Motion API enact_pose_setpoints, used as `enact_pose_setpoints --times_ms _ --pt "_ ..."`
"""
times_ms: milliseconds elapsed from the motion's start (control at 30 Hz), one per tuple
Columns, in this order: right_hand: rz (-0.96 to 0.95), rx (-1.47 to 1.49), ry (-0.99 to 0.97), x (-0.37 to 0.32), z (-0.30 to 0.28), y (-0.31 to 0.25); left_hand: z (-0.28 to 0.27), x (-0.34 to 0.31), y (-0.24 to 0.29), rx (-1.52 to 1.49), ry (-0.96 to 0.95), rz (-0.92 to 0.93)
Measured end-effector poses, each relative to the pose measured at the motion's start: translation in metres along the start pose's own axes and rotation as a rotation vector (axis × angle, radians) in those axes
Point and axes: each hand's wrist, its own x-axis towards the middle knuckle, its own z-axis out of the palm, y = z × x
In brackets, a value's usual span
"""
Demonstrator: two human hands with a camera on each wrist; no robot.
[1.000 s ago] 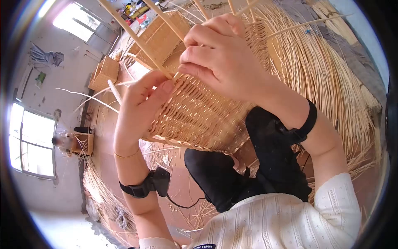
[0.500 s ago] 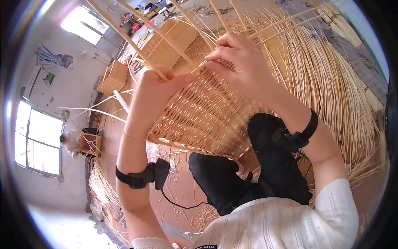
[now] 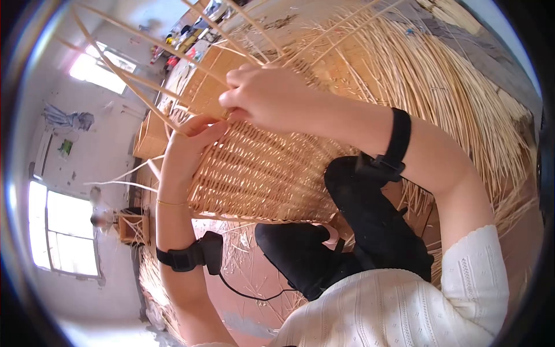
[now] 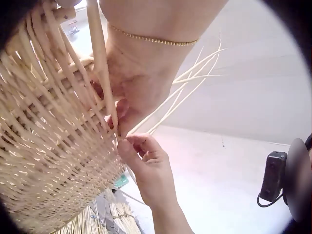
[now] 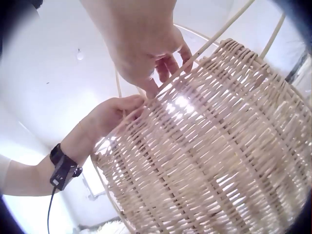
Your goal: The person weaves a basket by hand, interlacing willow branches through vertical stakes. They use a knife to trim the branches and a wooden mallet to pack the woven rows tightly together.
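1. Tan and tightly woven: held the basket (image 3: 272, 168) in front of the body, with its lower edge just beyond the knees of the black trousers (image 3: 370, 214).
2. Grasped the basket's rim (image 5: 231, 51) in the left hand (image 3: 185, 153), with the thumb laid along the near side and the fingers curled behind.
3. Pinched at the same rim with the right hand (image 3: 266, 95), thumb against forefinger, the other fingers loosely bent; could not tell exactly which strand was caught there.
4. Worked both hands close together, fingertips nearly meeting on the weave in the left wrist view.
5. Had long pale rods (image 5: 209, 44) standing up from the rim, slanting different ways.
6. Wore a black band on each forearm, the left one bearing a small camera (image 3: 211, 253), plus a thin bracelet (image 3: 172, 202) at the left wrist and a white knitted top (image 3: 376, 312).
7. Saw loose canes (image 3: 445, 110) heaped on the floor to the right, a woven box (image 3: 202, 95) past the basket, and a bright window (image 3: 69, 231) far left.
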Motion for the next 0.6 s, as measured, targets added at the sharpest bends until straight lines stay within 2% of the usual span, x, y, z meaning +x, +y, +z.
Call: enact_pose_setpoints --times_ms 67,167,233,433,500,567,600 --pt "0.005 -0.046 -0.035 -0.001 -0.001 0.001 0.003 0.001 0.002 0.046 -0.014 0.060" --pt "-0.050 0.000 -0.038 0.000 -0.001 0.004 0.002 -0.003 0.001 -0.072 -0.078 0.063" --pt "-0.004 -0.039 -0.072 0.000 -0.007 -0.004 0.004 0.000 -0.003 -0.030 -0.052 0.138" --pt "0.037 -0.192 -0.232 0.008 -0.015 -0.041 0.000 0.017 -0.018 -0.042 -0.086 0.211" --pt "0.017 -0.243 -0.203 0.009 -0.017 -0.045 0.001 0.011 -0.015 -0.037 -0.071 0.261" --pt "-0.006 -0.291 -0.173 0.006 -0.027 -0.045 -0.001 0.007 -0.010 -0.019 -0.073 0.241" --pt "-0.028 -0.385 -0.252 -0.001 -0.042 -0.043 -0.001 0.005 -0.008 0.004 -0.083 0.212"
